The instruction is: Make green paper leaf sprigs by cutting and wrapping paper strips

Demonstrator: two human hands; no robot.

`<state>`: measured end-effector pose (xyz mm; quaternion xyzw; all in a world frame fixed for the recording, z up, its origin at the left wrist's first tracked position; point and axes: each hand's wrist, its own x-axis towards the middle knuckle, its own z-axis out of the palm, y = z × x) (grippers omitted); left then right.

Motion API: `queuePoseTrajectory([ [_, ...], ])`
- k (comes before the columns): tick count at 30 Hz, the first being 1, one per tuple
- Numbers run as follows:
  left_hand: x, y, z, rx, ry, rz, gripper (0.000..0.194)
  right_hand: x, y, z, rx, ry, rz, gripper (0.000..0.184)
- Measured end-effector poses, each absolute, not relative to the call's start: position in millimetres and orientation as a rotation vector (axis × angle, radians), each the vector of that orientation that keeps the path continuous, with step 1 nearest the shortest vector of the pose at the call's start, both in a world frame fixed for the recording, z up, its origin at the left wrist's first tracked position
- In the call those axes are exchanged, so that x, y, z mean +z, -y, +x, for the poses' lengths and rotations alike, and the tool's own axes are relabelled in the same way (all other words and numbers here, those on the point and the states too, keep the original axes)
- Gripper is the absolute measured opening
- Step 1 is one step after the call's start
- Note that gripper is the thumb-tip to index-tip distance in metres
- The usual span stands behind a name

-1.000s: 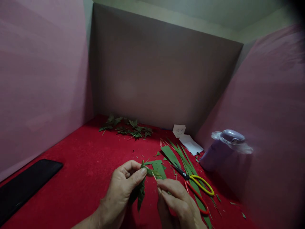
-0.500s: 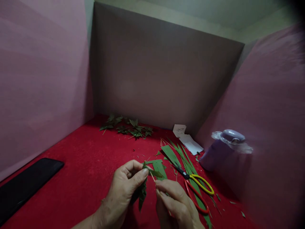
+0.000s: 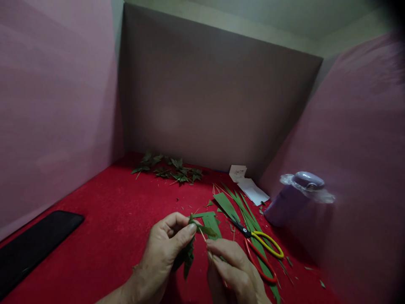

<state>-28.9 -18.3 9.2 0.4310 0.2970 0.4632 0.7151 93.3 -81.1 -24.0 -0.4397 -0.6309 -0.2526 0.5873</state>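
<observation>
My left hand [image 3: 166, 247] pinches a folded green leaf piece [image 3: 189, 258] between thumb and forefinger, its dark tips hanging below the thumb. Closed around a thin pale stick [image 3: 203, 234], my right hand [image 3: 236, 270] meets the leaf from the right; the stick's upper end is at the leaf, and I cannot tell whether it goes through. Just beyond the hands lies a cut green leaf strip [image 3: 211, 223]. Scissors [image 3: 245, 231] with one yellow and one red handle rest to the right, over long green leaf blades [image 3: 248, 211].
A pile of leafy sprigs [image 3: 180, 171] lies at the back of the red cloth [image 3: 120, 202]. White papers [image 3: 253, 191] and a purple container [image 3: 289, 202] with clear plastic around its top stand at the right. A black phone-like slab [image 3: 41, 245] is at the left.
Almost nothing differs. Both hands keep the same grip on the leaf and stick; the whole view has shifted very slightly.
</observation>
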Motion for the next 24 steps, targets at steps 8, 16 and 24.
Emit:
queuePoseTrajectory([
  [8, 9.6, 19.8, -28.9, 1.017, -0.653, 0.940, 0.021, -19.9, 80.0, 92.5, -0.570, 1.455, -0.995, 0.019],
  [16, 5.4, 18.6, -29.8, 1.007, -0.674, 0.946, 0.019, -22.0, 80.9, 92.5, -0.522, 1.459, -0.968, 0.022],
  [24, 10.1, 20.9, -28.5, 0.996, -0.675, 0.957, 0.021, -23.3, 79.4, 90.6, -0.539, 1.439, -0.984, 0.018],
])
